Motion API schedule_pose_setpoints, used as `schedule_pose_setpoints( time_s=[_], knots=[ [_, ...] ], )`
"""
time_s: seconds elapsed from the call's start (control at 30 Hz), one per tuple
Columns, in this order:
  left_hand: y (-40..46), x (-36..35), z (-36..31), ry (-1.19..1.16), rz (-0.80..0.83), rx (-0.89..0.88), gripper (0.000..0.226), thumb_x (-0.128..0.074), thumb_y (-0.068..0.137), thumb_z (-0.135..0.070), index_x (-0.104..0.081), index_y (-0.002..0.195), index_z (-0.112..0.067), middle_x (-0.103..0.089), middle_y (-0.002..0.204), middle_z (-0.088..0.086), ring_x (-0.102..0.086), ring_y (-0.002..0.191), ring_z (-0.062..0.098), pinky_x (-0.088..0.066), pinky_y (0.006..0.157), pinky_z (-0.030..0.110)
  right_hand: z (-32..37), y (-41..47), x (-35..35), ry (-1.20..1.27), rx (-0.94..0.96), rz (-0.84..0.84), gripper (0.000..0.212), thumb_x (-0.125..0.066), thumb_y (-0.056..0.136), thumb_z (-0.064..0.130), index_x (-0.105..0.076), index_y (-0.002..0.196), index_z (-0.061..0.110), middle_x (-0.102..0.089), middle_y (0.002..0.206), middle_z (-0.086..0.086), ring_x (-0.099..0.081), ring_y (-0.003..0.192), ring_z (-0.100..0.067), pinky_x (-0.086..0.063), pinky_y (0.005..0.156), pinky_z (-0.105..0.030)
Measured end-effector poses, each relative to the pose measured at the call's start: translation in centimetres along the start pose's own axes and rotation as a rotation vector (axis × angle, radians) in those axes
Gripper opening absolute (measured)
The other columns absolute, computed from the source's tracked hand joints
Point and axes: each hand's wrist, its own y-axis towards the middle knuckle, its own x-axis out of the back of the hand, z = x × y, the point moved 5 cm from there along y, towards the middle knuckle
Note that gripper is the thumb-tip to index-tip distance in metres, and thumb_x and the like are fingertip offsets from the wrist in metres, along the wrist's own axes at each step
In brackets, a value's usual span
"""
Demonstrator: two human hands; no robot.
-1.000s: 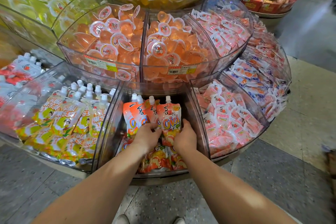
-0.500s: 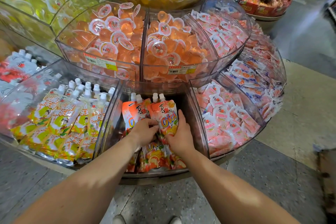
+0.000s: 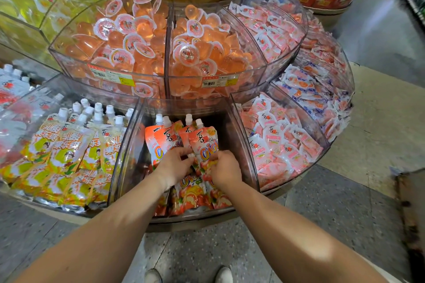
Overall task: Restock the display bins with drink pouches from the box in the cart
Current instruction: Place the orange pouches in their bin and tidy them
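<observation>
Several orange drink pouches (image 3: 203, 142) with white caps stand upright in the clear middle bin (image 3: 243, 145) of the bottom tier. My left hand (image 3: 172, 167) grips the lower part of the left pouches. My right hand (image 3: 224, 169) grips the bottom of the front right pouch, fingers curled round it. More orange pouches (image 3: 190, 193) lie flat under my wrists at the bin's front. The bin's back right part is dark and bare. The box and the cart are out of view.
The bin to the left holds yellow-green spouted pouches (image 3: 69, 149). The right bin holds pink sachets (image 3: 282, 145). Above sit bins of orange jelly cups (image 3: 147, 41). A brown cardboard edge (image 3: 411, 213) shows at the far right over the speckled floor.
Both hands shifted slightly left and closer together on the upright pouches; the right hand went from lying flat beside the front pouch to gripping its bottom. The pouches stand more bunched.
</observation>
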Motion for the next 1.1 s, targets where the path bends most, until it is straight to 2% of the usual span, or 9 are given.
schedule_pose_setpoints(
  time_s=[0.13, 0.2, 0.27, 0.37, 0.53, 0.63, 0.87, 1.0, 1.1],
  knots=[
    [-0.2, 0.0, 0.1, 0.011, 0.02, -0.004, 0.043, -0.059, 0.094, -0.02, -0.052, 0.136, -0.011, -0.058, 0.13, 0.006, -0.054, 0.111, 0.015, -0.042, 0.092, 0.022, 0.4, -0.3, -0.3, -0.135, 0.139, 0.046, 0.04, -0.061, 0.088, 0.019, -0.058, 0.127, 0.016, -0.054, 0.131, -0.003, -0.052, 0.12, -0.024, -0.047, 0.098, -0.037],
    [-0.2, 0.0, 0.4, -0.008, 0.03, 0.006, 0.046, -0.062, 0.092, -0.019, -0.051, 0.136, -0.012, -0.06, 0.128, 0.007, -0.057, 0.109, 0.017, -0.047, 0.099, 0.03, 0.7, -0.6, -0.5, -0.29, 0.225, 0.087, 0.046, -0.061, 0.088, 0.024, -0.054, 0.133, 0.017, -0.045, 0.142, -0.004, -0.044, 0.127, -0.026, -0.043, 0.104, -0.038],
    [-0.3, 0.1, 0.5, -0.024, 0.042, 0.011, 0.048, -0.063, 0.091, -0.019, -0.051, 0.137, -0.013, -0.06, 0.124, 0.005, -0.059, 0.107, 0.018, -0.05, 0.098, 0.037, 0.7, -0.8, -0.8, -0.428, 0.24, 0.13, 0.053, -0.06, 0.089, 0.03, -0.046, 0.14, 0.02, -0.029, 0.152, -0.005, -0.036, 0.131, -0.03, -0.04, 0.107, -0.041],
    [-0.4, 0.1, 0.4, -0.031, 0.063, -0.004, 0.049, -0.061, 0.092, -0.015, -0.048, 0.139, -0.012, -0.056, 0.122, -0.003, -0.053, 0.107, 0.012, -0.045, 0.095, 0.025, 0.6, -1.1, -1.0, -0.51, 0.206, 0.172, 0.061, -0.06, 0.089, 0.03, -0.037, 0.144, 0.021, -0.015, 0.156, -0.005, -0.031, 0.13, -0.033, -0.037, 0.108, -0.043],
    [-0.4, 0.2, 0.8, -0.038, 0.075, 0.01, 0.05, -0.059, 0.094, -0.017, -0.046, 0.141, -0.013, -0.051, 0.14, 0.007, -0.05, 0.123, 0.018, -0.043, 0.103, 0.029, 0.9, -1.2, -1.0, -0.191, 0.146, 0.177, 0.058, -0.059, 0.089, 0.007, -0.037, 0.142, 0.013, -0.016, 0.155, -0.007, -0.036, 0.135, -0.028, -0.035, 0.113, -0.038],
    [-0.2, 0.2, 0.9, -0.061, 0.07, 0.016, 0.047, -0.058, 0.095, -0.016, -0.047, 0.141, -0.012, -0.052, 0.139, 0.006, -0.052, 0.117, 0.015, -0.044, 0.095, 0.023, 1.3, -1.5, -0.3, -0.054, 0.143, 0.144, 0.056, -0.052, 0.091, 0.0, -0.035, 0.143, 0.012, -0.021, 0.151, -0.007, -0.043, 0.13, -0.025, -0.034, 0.112, -0.03],
    [0.1, 0.3, 1.0, 0.015, 0.056, 0.003, 0.046, -0.057, 0.095, -0.02, -0.048, 0.14, -0.013, -0.049, 0.143, 0.007, -0.046, 0.131, 0.022, -0.038, 0.109, 0.032, 1.3, -1.0, 0.2, 0.099, 0.072, 0.077, 0.05, -0.049, 0.094, 0.003, -0.04, 0.141, 0.015, -0.027, 0.149, -0.009, -0.042, 0.132, -0.025, -0.031, 0.112, -0.03],
    [0.1, 0.5, 0.7, 0.065, 0.031, -0.018, 0.043, -0.054, 0.097, -0.022, -0.05, 0.138, -0.013, -0.051, 0.141, 0.006, -0.048, 0.129, 0.021, -0.036, 0.099, 0.022, 1.6, -0.8, 0.2, 0.203, 0.064, 0.058, 0.051, -0.051, 0.093, 0.004, -0.042, 0.141, 0.017, -0.029, 0.149, -0.008, -0.041, 0.134, -0.025, -0.032, 0.115, -0.037],
    [0.2, 0.6, 0.3, 0.14, 0.001, -0.047, 0.039, -0.051, 0.098, -0.026, -0.055, 0.135, -0.013, -0.056, 0.135, 0.005, -0.052, 0.123, 0.019, -0.037, 0.094, 0.021, 1.6, -0.7, 0.2, 0.221, 0.063, 0.05, 0.055, -0.049, 0.091, 0.002, -0.039, 0.143, 0.018, -0.029, 0.149, -0.008, -0.038, 0.135, -0.024, -0.03, 0.115, -0.035]
  ],
)
